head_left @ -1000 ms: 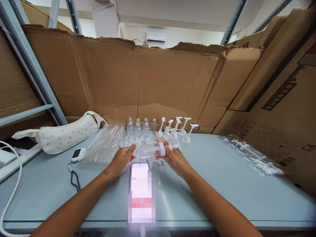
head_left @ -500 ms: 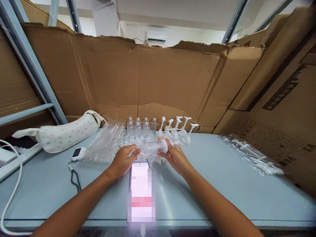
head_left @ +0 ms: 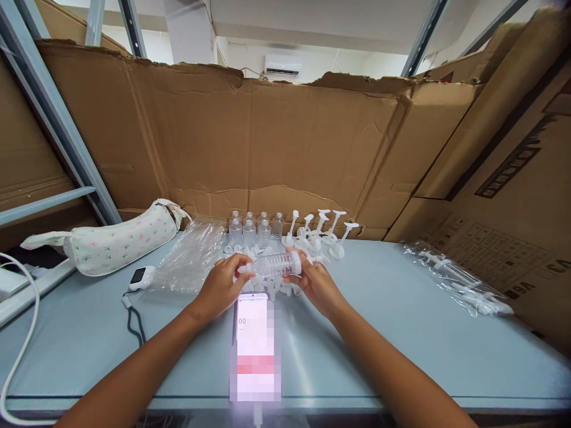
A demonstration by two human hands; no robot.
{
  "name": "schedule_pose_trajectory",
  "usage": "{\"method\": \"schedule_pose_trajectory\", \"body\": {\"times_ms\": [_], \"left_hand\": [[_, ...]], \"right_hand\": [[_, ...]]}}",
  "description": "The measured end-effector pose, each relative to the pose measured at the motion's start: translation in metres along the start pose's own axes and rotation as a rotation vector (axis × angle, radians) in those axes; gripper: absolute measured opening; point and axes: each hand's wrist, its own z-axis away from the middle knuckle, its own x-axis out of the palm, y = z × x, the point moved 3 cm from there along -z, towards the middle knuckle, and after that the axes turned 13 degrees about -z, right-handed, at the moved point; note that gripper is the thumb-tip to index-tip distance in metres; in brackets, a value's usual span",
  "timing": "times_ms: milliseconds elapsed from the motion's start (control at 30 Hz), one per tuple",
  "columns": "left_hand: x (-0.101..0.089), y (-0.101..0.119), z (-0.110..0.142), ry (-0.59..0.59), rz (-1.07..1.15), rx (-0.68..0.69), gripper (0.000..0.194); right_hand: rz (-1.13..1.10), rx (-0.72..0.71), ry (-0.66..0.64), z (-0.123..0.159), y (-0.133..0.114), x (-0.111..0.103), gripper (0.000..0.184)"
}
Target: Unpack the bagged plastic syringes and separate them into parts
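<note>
A small clear plastic bottle (head_left: 276, 264) lies sideways in the air between my two hands, above the table. My left hand (head_left: 222, 285) pinches a small white cap (head_left: 244, 269) at the bottle's left end. My right hand (head_left: 316, 280) is wrapped round the bottle's right end. Below and behind the hands lies a heap of small white caps (head_left: 250, 252). Further back stand several clear bottles (head_left: 255, 229) and several white plunger-like pieces (head_left: 320, 233) on round bases.
A phone (head_left: 255, 345) with a lit screen lies on the grey table (head_left: 401, 333) near the front edge. An empty plastic bag (head_left: 191, 255), a small white device with cord (head_left: 140, 277) and a floral pouch (head_left: 111, 241) lie left. A bagged set of white parts (head_left: 459, 285) lies right. Cardboard walls (head_left: 276, 142) surround the table.
Both hands have carried the bottle slightly away from me and upward. The left fingers have shifted onto the cap end of the bottle.
</note>
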Motion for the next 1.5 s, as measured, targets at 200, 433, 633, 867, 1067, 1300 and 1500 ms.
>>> {"method": "schedule_pose_trajectory", "body": {"times_ms": [200, 433, 633, 867, 1067, 1300, 1500], "left_hand": [[0.005, -0.004, 0.002, -0.088, 0.167, -0.116, 0.045], [0.004, -0.001, 0.001, -0.018, 0.182, -0.064, 0.023], [0.002, -0.009, -0.002, -0.049, 0.273, -0.150, 0.038], [0.007, -0.019, -0.012, 0.053, -0.238, 0.069, 0.020], [0.015, -0.016, -0.008, -0.026, -0.061, 0.095, 0.065], [0.011, 0.008, 0.004, -0.087, 0.406, -0.006, 0.042], [0.003, 0.018, 0.004, -0.096, 0.461, -0.112, 0.035]], "right_hand": [[0.005, -0.023, -0.014, 0.003, 0.000, 0.004, 0.036], [0.021, -0.029, 0.015, 0.002, 0.000, 0.002, 0.039], [0.045, -0.057, -0.002, 0.003, -0.006, 0.003, 0.037], [0.042, -0.155, 0.065, 0.002, -0.018, -0.001, 0.035], [-0.020, -0.063, 0.078, 0.002, -0.009, 0.001, 0.037], [-0.106, 0.152, 0.064, 0.011, 0.016, 0.015, 0.033], [0.079, -0.082, 0.086, 0.015, 0.007, 0.016, 0.029]]}}
